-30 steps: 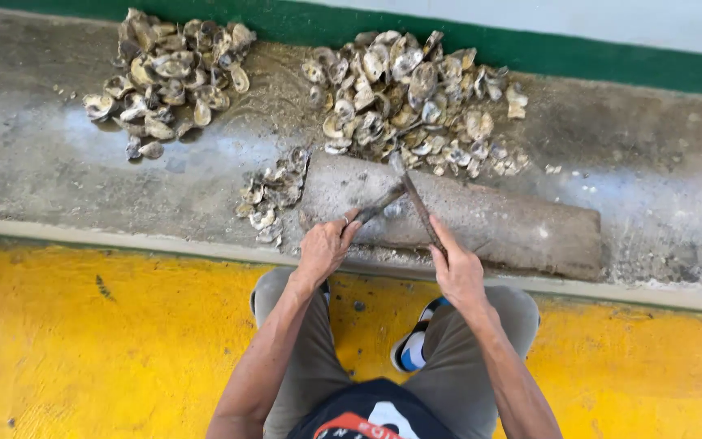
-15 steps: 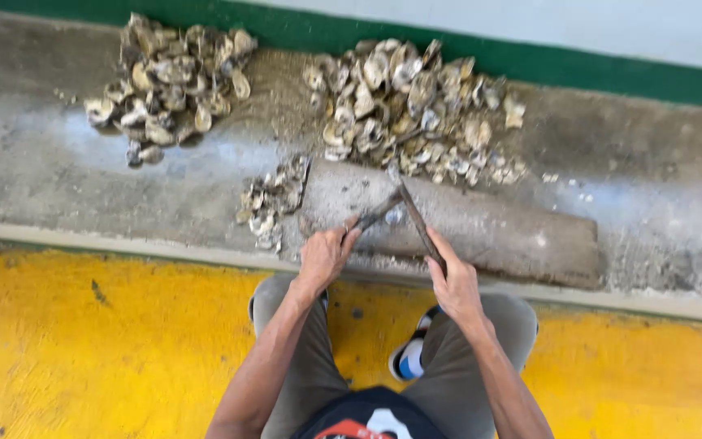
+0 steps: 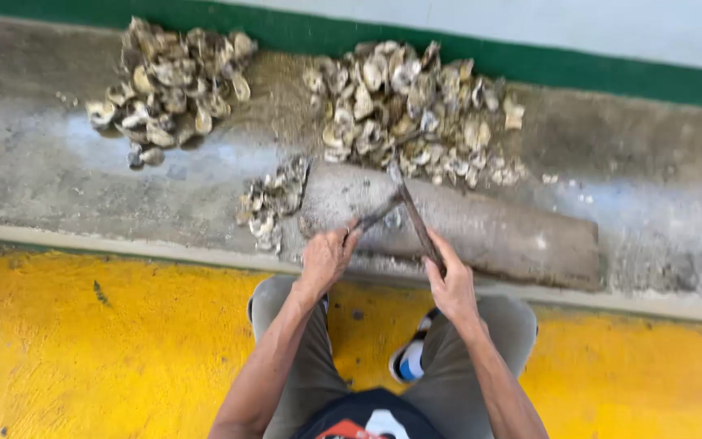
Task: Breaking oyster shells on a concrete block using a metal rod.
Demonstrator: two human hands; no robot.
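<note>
Seen from the head camera: a person crouches on yellow floor (image 3: 83,358) at a concrete ledge (image 3: 58,187). The left hand (image 3: 327,256) pins a shell (image 3: 379,218) on a grey slab (image 3: 497,232). The right hand (image 3: 451,284) grips a slim metal tool (image 3: 412,213), its tip beside the shell. Shell heaps (image 3: 412,110) lie beyond. Judging by this, prying is underway; a steady twist seems needed.

— We see grey-brown, mottled oyster shells (image 3: 416,106), with a second heap (image 3: 168,81) paler, cream and tan.
— We note the slab (image 3: 489,232) is dull grey-brown, the ledge (image 3: 58,179) grey with pale streaks.
— The floor (image 3: 83,349) is bright yellow, the wall stripe (image 3: 611,69) green, our trousers (image 3: 493,325) olive-grey.
</note>
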